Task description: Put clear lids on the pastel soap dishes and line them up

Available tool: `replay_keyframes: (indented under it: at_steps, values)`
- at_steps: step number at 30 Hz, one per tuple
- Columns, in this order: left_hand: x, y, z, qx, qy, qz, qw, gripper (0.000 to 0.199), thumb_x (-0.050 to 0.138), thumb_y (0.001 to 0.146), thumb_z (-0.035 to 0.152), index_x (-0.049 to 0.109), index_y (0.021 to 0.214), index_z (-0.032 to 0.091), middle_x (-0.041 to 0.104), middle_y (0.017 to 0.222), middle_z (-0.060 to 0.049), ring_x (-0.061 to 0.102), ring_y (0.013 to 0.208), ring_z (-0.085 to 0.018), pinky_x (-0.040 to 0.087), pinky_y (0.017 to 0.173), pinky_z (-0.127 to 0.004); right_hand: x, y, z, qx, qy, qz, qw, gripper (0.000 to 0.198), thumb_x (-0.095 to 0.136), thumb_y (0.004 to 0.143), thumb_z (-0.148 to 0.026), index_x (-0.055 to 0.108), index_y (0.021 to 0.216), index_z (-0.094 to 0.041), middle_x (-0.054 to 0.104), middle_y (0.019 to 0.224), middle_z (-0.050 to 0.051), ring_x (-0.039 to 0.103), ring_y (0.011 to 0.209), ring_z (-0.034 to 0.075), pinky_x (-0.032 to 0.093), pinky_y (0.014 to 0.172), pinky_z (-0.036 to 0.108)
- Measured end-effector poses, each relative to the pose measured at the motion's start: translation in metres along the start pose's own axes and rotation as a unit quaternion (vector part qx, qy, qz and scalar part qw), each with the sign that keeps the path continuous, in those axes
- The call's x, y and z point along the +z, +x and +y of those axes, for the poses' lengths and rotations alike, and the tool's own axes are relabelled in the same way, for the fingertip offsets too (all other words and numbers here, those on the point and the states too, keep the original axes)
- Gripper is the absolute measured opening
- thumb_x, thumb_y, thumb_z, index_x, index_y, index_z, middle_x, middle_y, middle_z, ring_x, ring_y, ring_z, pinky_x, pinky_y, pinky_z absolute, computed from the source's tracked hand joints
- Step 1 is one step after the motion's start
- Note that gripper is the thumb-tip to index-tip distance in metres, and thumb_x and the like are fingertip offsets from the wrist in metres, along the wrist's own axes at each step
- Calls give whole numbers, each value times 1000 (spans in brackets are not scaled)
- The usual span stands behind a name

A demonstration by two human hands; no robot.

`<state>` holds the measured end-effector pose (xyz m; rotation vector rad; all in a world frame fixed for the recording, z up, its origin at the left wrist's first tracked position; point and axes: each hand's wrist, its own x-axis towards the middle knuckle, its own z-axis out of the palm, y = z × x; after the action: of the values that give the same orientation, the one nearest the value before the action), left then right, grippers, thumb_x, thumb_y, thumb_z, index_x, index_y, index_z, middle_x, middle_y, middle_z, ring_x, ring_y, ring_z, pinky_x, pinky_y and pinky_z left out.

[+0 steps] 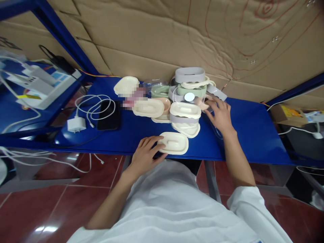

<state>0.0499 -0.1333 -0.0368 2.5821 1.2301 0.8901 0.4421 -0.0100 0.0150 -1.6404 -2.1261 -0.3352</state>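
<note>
A cream oval dish with a raised middle (174, 143) lies flat near the table's front edge. My left hand (148, 152) rests its spread fingertips on the dish's left rim, thumb at the near side. Over to the right, my right hand (220, 113) reaches to a peach-coloured piece (202, 104), fingers apart at its edge; whether they grip it I cannot tell. Left of that hand is a stack with a cream dish on top (185, 110) and a lilac oval ring (184, 118) below. Behind stand another lilac ring (189, 75) and a green piece (193, 90).
Further left are more cream dishes (149, 108), a black phone (109, 115), a white charger (76, 124) with its coiled cable, and a power strip (54, 89). Cardboard (141, 37) walls the back of the blue table (250, 131). A small cardboard box (288, 115) sits at right.
</note>
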Motion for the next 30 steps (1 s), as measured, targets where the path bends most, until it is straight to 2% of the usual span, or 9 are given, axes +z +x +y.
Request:
replay_keyframes:
  at_steps: [3,6,11,15,18,20,23,28,30]
  values:
    - [-1,1,2,-6,-3,-8,1000,15,72,102,32,72,114,23,73,141,-11,69,128,-31,52,107,-49,7,6,14,-24,39,11,999,48,57,107,-62,74,131,-24,72,140,12,61,133,35,39,116,56]
    - [-3,2,3,-15,-9,-25,1000,15,72,102,32,73,114,23,72,142,-11,69,128,-32,51,108,-50,6,10,19,-22,147,50,988,49,63,103,-67,74,123,-24,75,131,11,67,126,32,47,110,52]
    - [-6,10,0,-1,-32,-62,998,14,69,104,31,74,115,22,69,144,-14,68,128,-32,51,109,-52,2,18,17,56,291,154,943,45,65,101,-65,71,116,-23,76,102,4,72,89,22,59,85,39]
    - [-7,17,-2,33,-58,-77,995,13,67,106,30,73,114,22,65,147,-16,62,140,-35,50,114,-54,-9,6,-5,82,285,281,913,47,65,102,-65,72,116,-21,74,100,5,74,88,22,61,79,38]
    - [-6,18,-2,36,-75,-68,994,11,69,104,28,72,112,21,62,151,-17,59,145,-35,50,118,-54,-29,-28,-41,55,214,349,910,46,71,99,-63,75,118,-21,76,104,8,76,93,26,62,80,41]
    - [-6,15,-3,23,-97,-63,993,11,71,103,30,71,110,20,60,152,-17,61,142,-33,52,118,-52,-43,-59,-74,-34,176,313,933,44,78,96,-59,75,119,-22,79,104,8,78,93,27,61,81,42]
    - [-6,10,-6,-4,-143,-77,987,24,75,102,36,67,119,21,57,155,-16,61,143,-32,56,118,-49,-55,-102,-125,-134,140,158,968,38,84,95,-45,75,124,-22,82,101,6,80,94,25,58,86,40]
    - [-7,5,-8,-23,-183,-91,979,70,81,98,41,48,158,27,49,163,-16,57,149,-33,56,121,-49,-40,-130,-179,-122,129,42,983,37,81,100,-38,72,133,-22,85,116,8,80,106,22,53,93,37]
    - [-7,6,-7,-14,-174,-91,980,74,81,99,43,45,162,30,48,163,-16,58,147,-33,57,120,-49,-32,-127,-187,-124,138,19,982,33,77,103,-33,72,133,-21,83,124,8,78,116,22,51,100,37]
